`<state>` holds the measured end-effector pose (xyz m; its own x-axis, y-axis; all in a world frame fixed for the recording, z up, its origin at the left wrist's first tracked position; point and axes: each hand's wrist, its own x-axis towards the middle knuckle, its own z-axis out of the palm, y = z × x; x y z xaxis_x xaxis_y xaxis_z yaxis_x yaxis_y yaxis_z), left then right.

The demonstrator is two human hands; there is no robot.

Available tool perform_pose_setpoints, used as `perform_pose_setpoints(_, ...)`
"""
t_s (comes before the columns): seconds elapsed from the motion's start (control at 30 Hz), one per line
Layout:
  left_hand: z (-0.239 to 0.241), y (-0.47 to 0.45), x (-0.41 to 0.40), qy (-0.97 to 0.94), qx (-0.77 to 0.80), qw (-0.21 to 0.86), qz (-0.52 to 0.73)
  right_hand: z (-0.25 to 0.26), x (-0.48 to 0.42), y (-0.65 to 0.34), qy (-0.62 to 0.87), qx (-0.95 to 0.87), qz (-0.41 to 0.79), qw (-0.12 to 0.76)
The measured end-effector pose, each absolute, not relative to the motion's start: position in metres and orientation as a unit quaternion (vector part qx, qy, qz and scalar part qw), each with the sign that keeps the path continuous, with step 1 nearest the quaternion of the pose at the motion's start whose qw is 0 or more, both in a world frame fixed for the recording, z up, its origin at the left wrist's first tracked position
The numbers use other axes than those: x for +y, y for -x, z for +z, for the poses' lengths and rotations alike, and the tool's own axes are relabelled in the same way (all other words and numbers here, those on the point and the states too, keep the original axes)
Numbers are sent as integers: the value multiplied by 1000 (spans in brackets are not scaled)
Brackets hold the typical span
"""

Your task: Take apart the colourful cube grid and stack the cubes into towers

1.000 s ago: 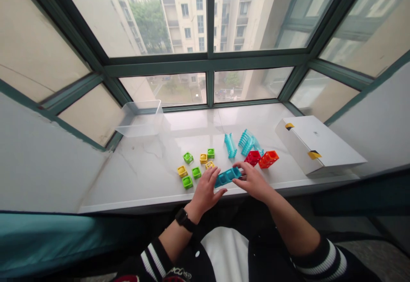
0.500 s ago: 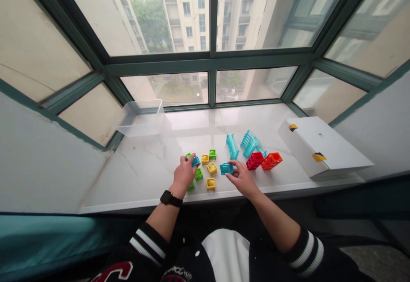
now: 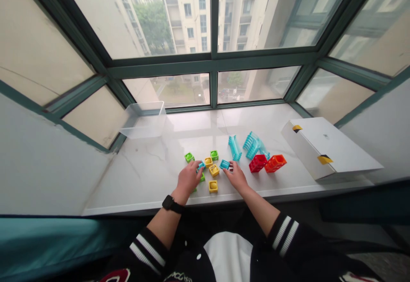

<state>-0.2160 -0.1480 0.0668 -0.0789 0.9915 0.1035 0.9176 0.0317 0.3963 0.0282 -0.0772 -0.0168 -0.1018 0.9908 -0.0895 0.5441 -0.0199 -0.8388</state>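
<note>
My left hand (image 3: 188, 178) pinches a small teal hollow block (image 3: 200, 166) among the toy cubes. My right hand (image 3: 236, 176) grips a second teal hollow block (image 3: 224, 164) by its right side. Between them sit a yellow cube (image 3: 214, 170) and, nearer the front, another yellow cube (image 3: 213, 186). A third yellow cube (image 3: 208, 161) and a green cube (image 3: 214, 155) lie just beyond. Another green cube (image 3: 189, 157) stands past my left fingers. A further green cube (image 3: 201, 178) is mostly hidden by my left hand.
Right of the cubes lie a red cage block (image 3: 258, 163), an orange cage block (image 3: 275, 163) and teal ribbed pieces (image 3: 253, 144). A clear plastic bin (image 3: 144, 120) stands at the left on the white marble sill (image 3: 137, 175). A white cardboard box (image 3: 326, 147) lies at the right, below the window frame.
The yellow cubes and teal blocks have shifted slightly as my hands moved. Both hands sit a little closer together, each still holding a teal block. The view has tilted slightly.
</note>
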Motion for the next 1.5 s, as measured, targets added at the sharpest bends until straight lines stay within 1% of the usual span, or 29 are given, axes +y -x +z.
perform_pose_setpoints(0.13,41,194,-172,-725,659,88,179,-11,-71,-15,617,-674,337,224)
perform_pose_setpoints(0.2,29,188,-178,-745,642,65,171,2,-74,-17,607,-702,307,209)
perform_pose_setpoints(0.27,22,185,-179,-759,628,48,165,23,-78,-30,575,-737,269,234)
perform_pose_setpoints(0.3,20,184,-178,-764,623,45,160,35,-79,-40,551,-754,242,262)
perform_pose_setpoints(0.37,18,182,-174,-771,619,47,144,61,-77,-66,525,-775,164,312)
perform_pose_setpoints(0.4,18,180,-172,-772,619,50,134,72,-74,-81,530,-777,123,316)
perform_pose_setpoints(0.43,17,178,-170,-772,621,51,125,82,-70,-96,543,-780,89,299)
perform_pose_setpoints(0.5,15,174,-167,-773,623,49,113,92,-60,-123,581,-781,43,225)
perform_pose_setpoints(0.57,12,171,-166,-777,620,38,104,92,-49,-142,600,-788,27,134)
perform_pose_setpoints(0.63,8,167,-168,-786,611,22,93,86,-40,-152,599,-797,29,65)
perform_pose_setpoints(0.7,5,165,-170,-796,599,7,85,80,-33,-156,590,-806,36,30)
perform_pose_setpoints(0.77,3,166,-173,-801,593,0,84,78,-30,-155,580,-813,49,19)
perform_pose_setpoints(0.87,3,168,-177,-796,598,7,98,84,-33,-152,563,-822,79,41)
perform_pose_setpoints(0.93,9,169,-178,-790,600,20,126,93,-42,-147,549,-824,112,83)
perform_pose_setpoints(1.0,19,166,-179,-784,595,33,172,101,-55,-135,518,-828,164,141)
perform_pose_setpoints(1.1,36,154,-176,-780,569,55,253,106,-80,-105,431,-833,265,225)
perform_pose_setpoints(1.17,44,147,-171,-778,554,80,286,104,-94,-83,386,-822,329,258)
perform_pose_setpoints(1.27,46,154,-164,-759,573,112,288,91,-105,-61,394,-786,364,308)
perform_pose_setpoints(1.37,42,182,-163,-700,648,120,275,64,-105,-56,438,-747,353,354)
perform_pose_setpoints(1.43,41,204,-165,-638,709,129,272,41,-102,-55,479,-730,336,353)
perform_pose_setpoints(1.5,44,221,-167,-598,742,140,268,17,-100,-52,498,-734,330,324)
